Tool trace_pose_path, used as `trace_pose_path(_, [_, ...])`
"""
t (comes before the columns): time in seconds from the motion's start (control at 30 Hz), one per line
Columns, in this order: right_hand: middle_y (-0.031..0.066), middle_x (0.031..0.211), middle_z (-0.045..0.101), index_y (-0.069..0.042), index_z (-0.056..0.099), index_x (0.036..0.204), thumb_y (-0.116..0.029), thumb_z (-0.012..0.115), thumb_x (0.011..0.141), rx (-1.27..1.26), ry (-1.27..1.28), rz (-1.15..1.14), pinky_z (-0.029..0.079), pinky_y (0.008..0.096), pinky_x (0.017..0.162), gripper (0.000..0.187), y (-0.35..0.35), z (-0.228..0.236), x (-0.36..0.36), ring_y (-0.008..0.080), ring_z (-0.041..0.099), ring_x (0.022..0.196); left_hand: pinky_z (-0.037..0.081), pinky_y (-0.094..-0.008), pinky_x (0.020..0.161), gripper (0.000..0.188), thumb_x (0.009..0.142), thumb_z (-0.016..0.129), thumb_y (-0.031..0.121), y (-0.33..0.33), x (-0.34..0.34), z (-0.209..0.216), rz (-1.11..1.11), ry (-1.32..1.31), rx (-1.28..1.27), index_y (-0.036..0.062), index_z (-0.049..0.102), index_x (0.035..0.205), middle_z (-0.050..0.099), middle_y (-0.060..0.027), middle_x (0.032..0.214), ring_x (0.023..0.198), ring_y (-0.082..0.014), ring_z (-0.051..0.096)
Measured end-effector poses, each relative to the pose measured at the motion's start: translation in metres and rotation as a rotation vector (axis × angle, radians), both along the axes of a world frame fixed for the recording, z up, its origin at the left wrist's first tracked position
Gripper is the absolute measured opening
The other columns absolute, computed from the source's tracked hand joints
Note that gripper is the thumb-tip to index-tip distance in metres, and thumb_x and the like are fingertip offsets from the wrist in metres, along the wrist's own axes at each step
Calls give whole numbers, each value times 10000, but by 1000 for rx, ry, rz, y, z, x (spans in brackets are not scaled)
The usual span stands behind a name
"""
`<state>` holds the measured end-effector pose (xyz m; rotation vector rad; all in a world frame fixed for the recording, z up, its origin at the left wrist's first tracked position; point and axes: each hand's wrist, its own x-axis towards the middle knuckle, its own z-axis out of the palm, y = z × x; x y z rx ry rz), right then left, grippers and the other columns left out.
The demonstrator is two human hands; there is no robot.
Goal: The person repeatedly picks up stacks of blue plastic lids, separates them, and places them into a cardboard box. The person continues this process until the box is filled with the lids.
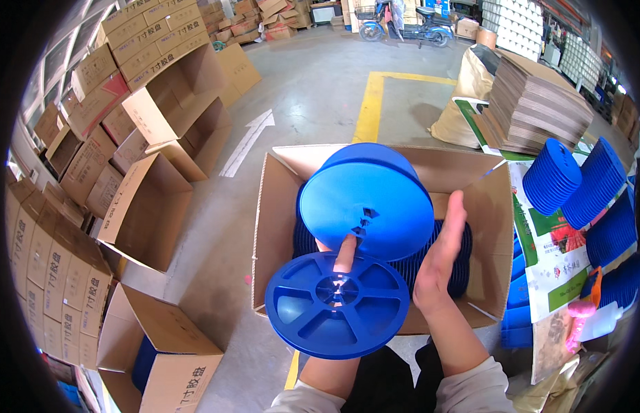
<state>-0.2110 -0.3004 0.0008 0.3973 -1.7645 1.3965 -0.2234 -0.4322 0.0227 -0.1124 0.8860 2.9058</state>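
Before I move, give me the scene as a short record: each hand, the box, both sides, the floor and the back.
Left hand: mostly hidden beneath the spoked blue reel; one finger shows by its hub
Right hand: open, fingers up, beside the plain blue disc; contact unclear
Box: open cardboard, rows of blue reels inside
Right side: stacks of blue discs on a green-and-white sheet; white bottle
Left side: open boxes, stacked cartons
Floor: white arrow, yellow line
Back: blue scooter
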Motion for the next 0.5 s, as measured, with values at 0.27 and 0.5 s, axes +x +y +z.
trace_pose_path(0.27, [218,1547,251,-25,255,1500,-262,616,926,-172,-220,-28,243,442,1148,719,12,-14,-28,351,271,1425,549,-384,910,507,940,614,171,11,10,2,-95,-58,-109,152,408,1403,582,-137,1251,1123,-274,606])
trace_pose_path(0.5, [182,1542,291,-67,409,1423,-197,634,890,90,-81,-235,212,492,1155,593,14,-5,-14,388,262,1430,604,-387,783,592,946,573,146,15,6,-2,-138,-81,-70,176,278,1458,542,-216,1267,1057,-307,643])
